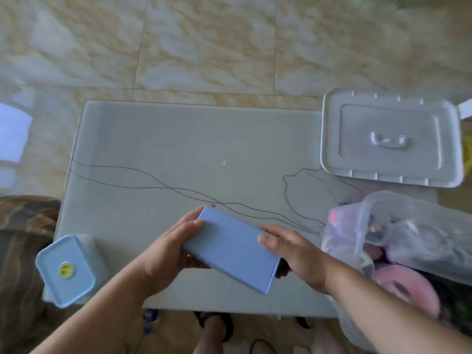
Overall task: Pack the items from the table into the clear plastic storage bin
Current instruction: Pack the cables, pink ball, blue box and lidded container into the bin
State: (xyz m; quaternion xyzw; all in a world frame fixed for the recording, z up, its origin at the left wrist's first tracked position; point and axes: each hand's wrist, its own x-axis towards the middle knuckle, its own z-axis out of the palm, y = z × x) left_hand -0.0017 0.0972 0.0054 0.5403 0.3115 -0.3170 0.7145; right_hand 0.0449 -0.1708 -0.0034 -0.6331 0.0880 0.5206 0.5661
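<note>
From the head camera I look down on a pale grey tabletop with thin dark lines drawn across it, set on a marbled tile floor.

Both hands hold a flat blue box just above the near middle of the tabletop, tilted so its far end points up and left. My left hand grips the box's left long edge, fingers curled over onto the top face. My right hand clasps the right long edge, thumb lying on the top face and fingers wrapped underneath.

At the near left corner of the tabletop sits a small container with a light blue lid and a round yellow valve in the lid's centre. It is well apart from the box.

At the near right, the clear bin stands at the tabletop's edge, just beside my right forearm. Inside it I see pink things and darker things, too blurred to name. The bin's white lid lies flat at the far right corner of the tabletop, apart from the bin.

Below the near edge, a foot in a dark sandal shows on the floor.
</note>
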